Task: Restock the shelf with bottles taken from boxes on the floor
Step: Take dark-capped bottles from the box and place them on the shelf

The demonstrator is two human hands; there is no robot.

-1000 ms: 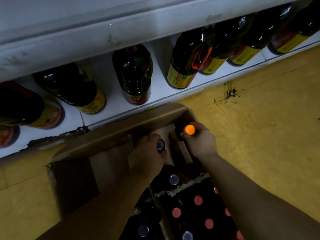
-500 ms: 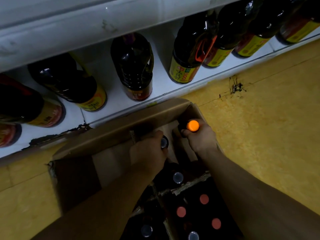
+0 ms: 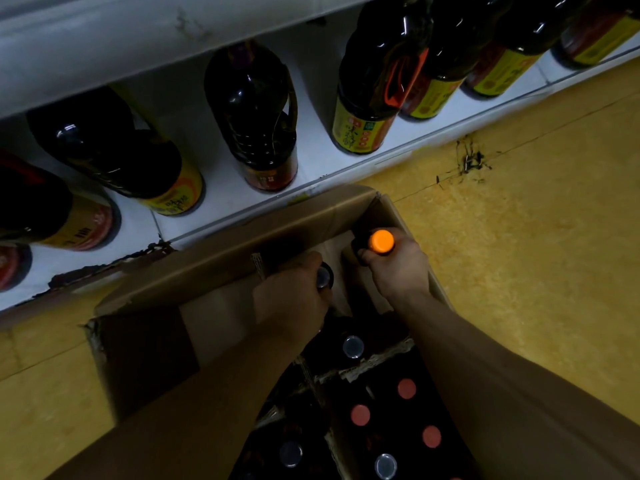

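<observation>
Both hands are in the box (image 3: 221, 258), at its far end by the shelf (image 3: 322, 168). Right hand (image 3: 398, 271): fingers curled round the neck of the orange-cap bottle (image 3: 381, 241). Left hand (image 3: 291, 303): fingers wrapped round the neck of the dark-cap bottle (image 3: 324, 277). Both bottles stand upright with the long axis vertical, caps showing above the fists. The shelf lies just beyond the box's far wall, ahead of both hands and about equally near either. Likely next: lift straight up, then carry forward.
</observation>
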